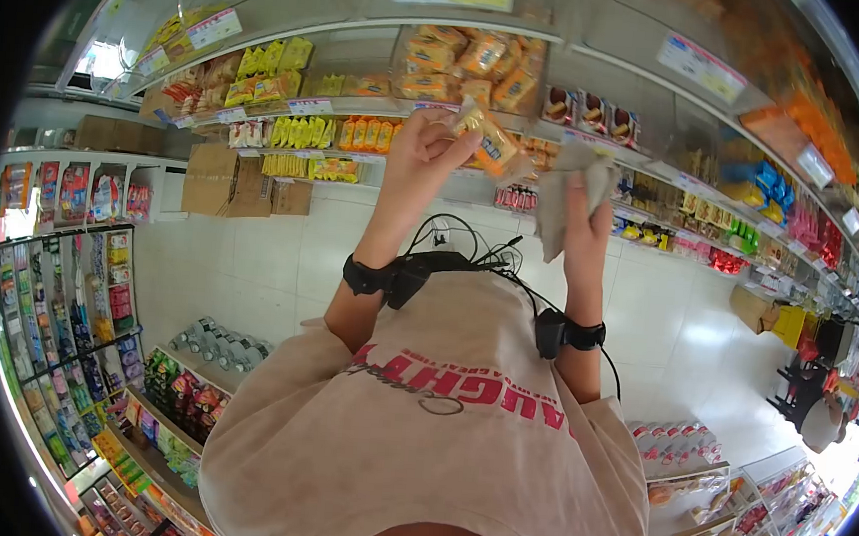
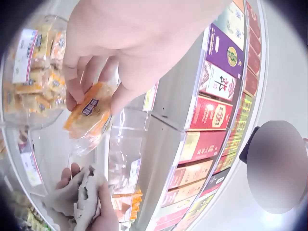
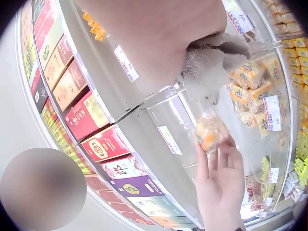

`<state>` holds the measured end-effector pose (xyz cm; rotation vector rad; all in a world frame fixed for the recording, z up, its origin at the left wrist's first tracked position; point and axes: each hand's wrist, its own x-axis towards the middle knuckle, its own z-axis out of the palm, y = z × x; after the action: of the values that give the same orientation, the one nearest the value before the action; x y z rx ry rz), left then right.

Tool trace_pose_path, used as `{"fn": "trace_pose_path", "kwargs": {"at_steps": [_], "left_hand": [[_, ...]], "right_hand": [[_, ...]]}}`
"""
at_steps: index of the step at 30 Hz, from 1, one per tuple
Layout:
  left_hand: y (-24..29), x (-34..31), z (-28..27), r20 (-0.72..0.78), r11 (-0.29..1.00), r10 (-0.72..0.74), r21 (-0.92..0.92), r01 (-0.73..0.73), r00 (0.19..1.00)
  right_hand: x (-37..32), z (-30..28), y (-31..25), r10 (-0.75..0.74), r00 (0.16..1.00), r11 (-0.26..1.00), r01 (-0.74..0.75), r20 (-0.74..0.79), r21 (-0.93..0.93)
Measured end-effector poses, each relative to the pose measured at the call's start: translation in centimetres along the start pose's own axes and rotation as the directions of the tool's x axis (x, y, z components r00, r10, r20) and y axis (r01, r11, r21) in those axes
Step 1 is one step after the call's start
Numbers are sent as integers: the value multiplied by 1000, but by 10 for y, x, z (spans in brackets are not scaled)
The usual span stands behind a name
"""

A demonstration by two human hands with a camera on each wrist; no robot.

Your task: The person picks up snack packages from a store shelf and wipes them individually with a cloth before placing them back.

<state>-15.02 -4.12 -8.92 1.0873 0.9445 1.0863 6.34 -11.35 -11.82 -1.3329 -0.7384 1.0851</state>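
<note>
The left hand [image 1: 426,168] pinches an orange-and-clear wrapped snack [image 1: 495,151] between thumb and fingers, in front of the shelf. Close up in the left wrist view, the same packet [image 2: 91,113] hangs from the fingertips of the left hand [image 2: 130,53]. A grey cloth [image 1: 562,193] is gripped by the right hand [image 1: 586,234], a little to the right of the packet and apart from it. In the right wrist view the crumpled cloth [image 3: 204,72] partly hides the fingers of the right hand [image 3: 149,38].
A clear bin of similar orange packets [image 1: 479,57] stands on the shelf beyond the hands. Price tags [image 1: 311,107] line the shelf edges. Boxed goods [image 2: 211,113] fill one side of the shelving. Cardboard boxes [image 1: 221,181] stand at the left, and black cables [image 1: 460,255] run between the wrists.
</note>
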Motion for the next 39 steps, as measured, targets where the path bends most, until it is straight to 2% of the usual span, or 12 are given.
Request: {"fn": "trace_pose_path", "kwargs": {"at_steps": [3, 5, 6, 9, 13, 16, 19, 23, 26, 35, 37, 39], "left_hand": [[14, 7, -39, 91, 979, 65, 188, -82, 994], [13, 11, -54, 182, 922, 99, 353, -159, 978], [7, 13, -57, 145, 906, 172, 366, -214, 974], [7, 20, -80, -123, 890, 201, 437, -129, 972], [9, 34, -122, -117, 900, 203, 413, -138, 972], [8, 49, -159, -6, 870, 143, 477, -122, 990], [9, 61, -179, 8, 888, 127, 445, -117, 992], [17, 72, -193, -21, 926, 84, 371, -70, 996], [7, 80, -200, -38, 929, 167, 341, -145, 985], [-13, 116, -241, -149, 939, 174, 322, -119, 973], [-20, 127, -252, -197, 945, 181, 306, -115, 964], [-20, 135, -260, -113, 860, 74, 509, -6, 991]], "right_hand": [[13, 44, -20, -7, 1000, 999, 6, 29, 53], [21, 80, -8, -74, 980, 971, 113, 183, -213], [25, 99, 0, -87, 960, 926, 177, 266, -334], [39, 146, 21, -21, 985, 983, 52, 172, -177], [42, 192, 21, 12, 993, 995, -1, 116, -101], [57, 214, 24, -39, 984, 979, 72, 174, -192], [79, 236, 14, -128, 902, 913, 270, 412, -307], [104, 254, 19, -112, 878, 830, 340, 465, -442], [108, 272, 30, -305, 869, 744, 473, 390, -472], [133, 299, 54, -252, 958, 924, 279, 134, -260], [133, 300, 55, -377, 921, 884, 389, 96, -260], [132, 304, 57, -506, 847, 751, 526, 165, -400]]}}
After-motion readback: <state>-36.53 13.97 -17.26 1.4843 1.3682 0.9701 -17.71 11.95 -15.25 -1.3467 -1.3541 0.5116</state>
